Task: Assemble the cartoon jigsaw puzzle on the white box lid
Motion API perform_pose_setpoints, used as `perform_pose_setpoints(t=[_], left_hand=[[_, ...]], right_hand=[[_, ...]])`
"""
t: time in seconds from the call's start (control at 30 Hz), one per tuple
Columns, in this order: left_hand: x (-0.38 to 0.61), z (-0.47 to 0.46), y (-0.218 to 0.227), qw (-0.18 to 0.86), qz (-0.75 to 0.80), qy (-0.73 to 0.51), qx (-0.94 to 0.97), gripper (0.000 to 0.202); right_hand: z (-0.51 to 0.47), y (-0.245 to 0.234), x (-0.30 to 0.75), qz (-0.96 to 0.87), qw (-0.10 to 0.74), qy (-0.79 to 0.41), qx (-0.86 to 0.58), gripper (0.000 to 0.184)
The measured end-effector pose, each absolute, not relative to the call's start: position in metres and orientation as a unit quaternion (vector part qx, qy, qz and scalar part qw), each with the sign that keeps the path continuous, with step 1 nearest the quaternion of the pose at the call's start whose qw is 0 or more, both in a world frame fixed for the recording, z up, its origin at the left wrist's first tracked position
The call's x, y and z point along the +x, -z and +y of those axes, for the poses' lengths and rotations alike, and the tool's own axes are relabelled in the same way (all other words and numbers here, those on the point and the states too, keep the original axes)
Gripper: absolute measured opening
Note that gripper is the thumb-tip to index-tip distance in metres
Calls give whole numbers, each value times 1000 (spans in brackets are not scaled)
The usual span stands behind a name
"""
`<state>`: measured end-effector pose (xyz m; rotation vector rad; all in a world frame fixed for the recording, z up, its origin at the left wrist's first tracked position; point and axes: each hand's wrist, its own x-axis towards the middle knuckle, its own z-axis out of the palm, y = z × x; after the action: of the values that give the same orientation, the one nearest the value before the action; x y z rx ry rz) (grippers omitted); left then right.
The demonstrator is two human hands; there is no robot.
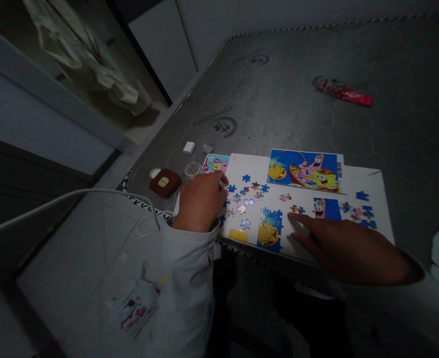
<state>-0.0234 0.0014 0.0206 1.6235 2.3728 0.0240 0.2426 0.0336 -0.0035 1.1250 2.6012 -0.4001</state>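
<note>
A white board (249, 164) lies across the near edge of the bed-like surface, with loose jigsaw pieces (249, 202) scattered on its left half. My left hand (202, 201) rests over the board's left edge; its fingers are curled, and what lies under them is hidden. My right hand (340, 243) reaches in from the right, thumb and forefinger apart. Its forefinger tip touches or nearly touches a small jigsaw piece (297, 210). Between the hands lies a joined burger section (269, 229). Another joined section (325, 209) with a pink figure sits above my right hand. The cartoon reference picture (305, 170) lies at the board's top.
A brown case (165, 182), a clear round lid (193, 169) and a white block (189, 147) sit left of the board. A red packet (348, 93) lies farther back. A white cable (73, 195) crosses at left. On the floor is a plastic bag (137, 303).
</note>
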Motion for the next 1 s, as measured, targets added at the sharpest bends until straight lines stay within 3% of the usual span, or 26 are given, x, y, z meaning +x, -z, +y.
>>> perform_pose_setpoints(t=[0.4, 1.0], left_hand=[[-22, 8, -15, 152, 813, -26, 561, 20], [-19, 7, -20, 150, 809, -25, 568, 18]], right_hand=[[32, -3, 241, 885, 183, 149, 401, 47], [56, 2, 272, 871, 137, 138, 451, 56]])
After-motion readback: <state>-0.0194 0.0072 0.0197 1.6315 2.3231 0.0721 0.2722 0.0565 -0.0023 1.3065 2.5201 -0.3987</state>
